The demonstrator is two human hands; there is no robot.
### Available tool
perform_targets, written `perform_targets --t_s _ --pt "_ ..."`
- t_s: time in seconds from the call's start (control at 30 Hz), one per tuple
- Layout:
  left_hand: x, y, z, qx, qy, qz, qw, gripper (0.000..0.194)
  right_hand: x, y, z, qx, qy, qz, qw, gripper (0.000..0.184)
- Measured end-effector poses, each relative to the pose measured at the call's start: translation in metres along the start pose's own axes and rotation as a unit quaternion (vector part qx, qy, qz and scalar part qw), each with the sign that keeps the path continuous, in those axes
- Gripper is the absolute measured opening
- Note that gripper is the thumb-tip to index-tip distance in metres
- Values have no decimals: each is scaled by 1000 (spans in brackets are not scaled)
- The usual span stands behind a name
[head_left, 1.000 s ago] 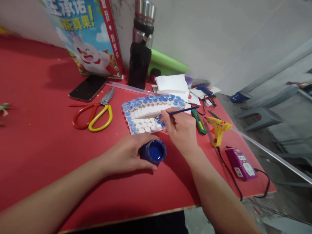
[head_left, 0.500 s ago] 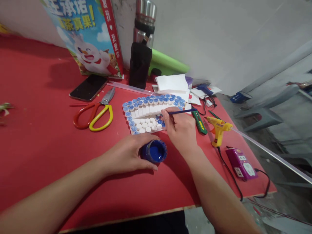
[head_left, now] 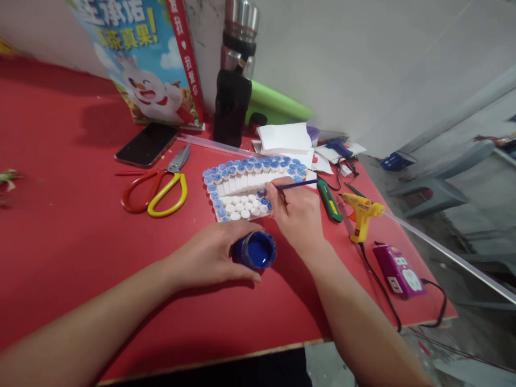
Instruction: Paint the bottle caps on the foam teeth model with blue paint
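Observation:
My left hand (head_left: pixel 213 252) is wrapped round a small jar of blue paint (head_left: pixel 258 250) at the near side of the red table. In my right hand (head_left: pixel 296 209) is a thin dark-blue paintbrush (head_left: pixel 296 185), pinched between thumb and fingers. Its tip is over the right part of a white craft piece (head_left: pixel 237 185), among small round pieces. Blue-topped round pieces line the craft's back and left edges, with several more blue ones by the brush tip. White round pieces (head_left: pixel 241 206) fill the front, and white strips stand in the middle. My right fingers partly hide the craft's right side.
Scissors (head_left: pixel 167 183) and a phone (head_left: pixel 145 144) lie on the left. A bottle (head_left: pixel 239 32), a black power bank-like block (head_left: pixel 231 105) and a printed bag (head_left: pixel 149 64) stand behind. At right are a green cutter (head_left: pixel 329 201), yellow glue gun (head_left: pixel 363 212) and purple power socket (head_left: pixel 399 271) with cords.
My right hand and the paintbrush have shifted very slightly to the left. My left hand and the paint jar have stayed in place.

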State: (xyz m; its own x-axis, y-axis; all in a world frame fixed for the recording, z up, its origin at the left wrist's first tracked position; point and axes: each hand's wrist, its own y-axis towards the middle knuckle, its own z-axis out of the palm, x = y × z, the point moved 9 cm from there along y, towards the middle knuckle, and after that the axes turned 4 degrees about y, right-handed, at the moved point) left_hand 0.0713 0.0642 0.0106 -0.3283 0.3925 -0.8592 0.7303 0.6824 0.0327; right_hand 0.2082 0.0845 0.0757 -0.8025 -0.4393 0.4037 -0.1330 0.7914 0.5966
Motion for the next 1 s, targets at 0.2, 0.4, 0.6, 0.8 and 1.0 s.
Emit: perform_targets --t_s 0.2,0.4,0.6,0.8,1.0 --pt "1 0 1 2 -4 -1 1000 59 4 0 -5 -22 2 -14 1000 38" --pt "2 0 1 0 -7 1 1000 62 2 0 -1 -4 -5 -7 1000 38" --pt "1 0 0 4 0 1 1000 58 3 -1 -4 -18 8 -6 1000 36" --pt "0 1 1 8 2 -2 1000 59 1 -1 -2 -4 16 6 1000 38" --pt "-1 0 1 8 -1 1 1000 56 1 -1 -2 -6 5 3 1000 38"
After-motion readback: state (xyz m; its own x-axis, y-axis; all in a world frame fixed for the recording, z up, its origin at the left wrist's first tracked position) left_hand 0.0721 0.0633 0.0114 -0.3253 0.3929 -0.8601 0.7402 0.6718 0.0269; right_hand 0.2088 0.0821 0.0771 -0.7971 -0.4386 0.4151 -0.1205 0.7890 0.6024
